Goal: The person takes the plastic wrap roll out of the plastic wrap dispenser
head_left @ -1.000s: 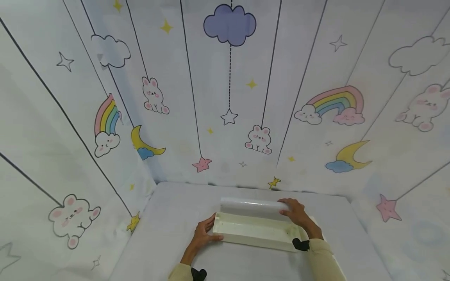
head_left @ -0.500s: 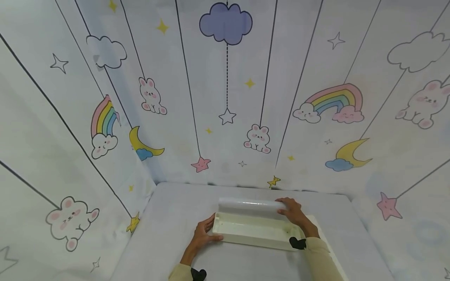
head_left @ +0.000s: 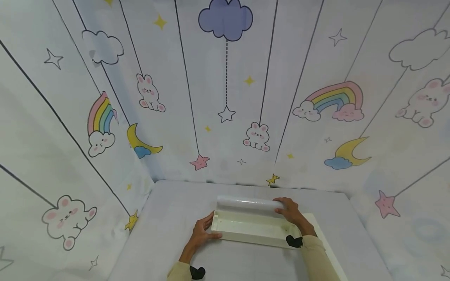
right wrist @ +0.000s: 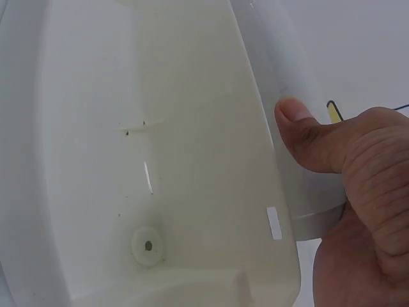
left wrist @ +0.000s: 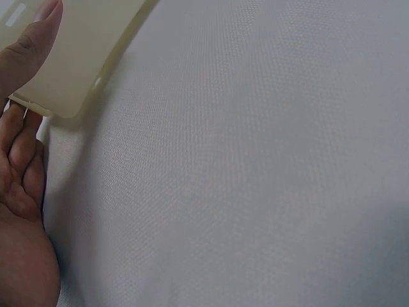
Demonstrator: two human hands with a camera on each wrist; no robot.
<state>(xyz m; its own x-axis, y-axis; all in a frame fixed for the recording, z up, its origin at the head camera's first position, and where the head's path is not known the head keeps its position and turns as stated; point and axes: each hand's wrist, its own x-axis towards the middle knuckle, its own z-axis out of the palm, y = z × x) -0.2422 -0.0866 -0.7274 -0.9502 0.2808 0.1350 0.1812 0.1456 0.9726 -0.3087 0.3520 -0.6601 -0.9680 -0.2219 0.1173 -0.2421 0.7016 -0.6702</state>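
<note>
A long cream plastic tray (head_left: pixel 253 228) sits on the white surface, its hollow side up. My left hand (head_left: pixel 202 234) grips its left end; in the left wrist view the thumb lies over the tray (left wrist: pixel 83 57) and curled fingers are at its edge. Just behind the tray lies a shiny whitish roll of plastic wrap (head_left: pixel 246 203). My right hand (head_left: pixel 291 212) holds the roll's right end. In the right wrist view, its thumb presses on the roll (right wrist: pixel 316 214), beside the tray's wall (right wrist: pixel 252 185). The fingers under the roll are hidden there.
A long cream strip-shaped piece (head_left: pixel 327 240) lies at the right, partly hidden by my right forearm. The white-covered table (head_left: pixel 175 203) meets a patterned cloth wall (head_left: pixel 232 156) at the back, with more printed walls on both sides.
The head view has shifted slightly. My right hand and the roll have moved a little to the left, and more of the cream strip shows beside the right sleeve. The left hand keeps its grip.
</note>
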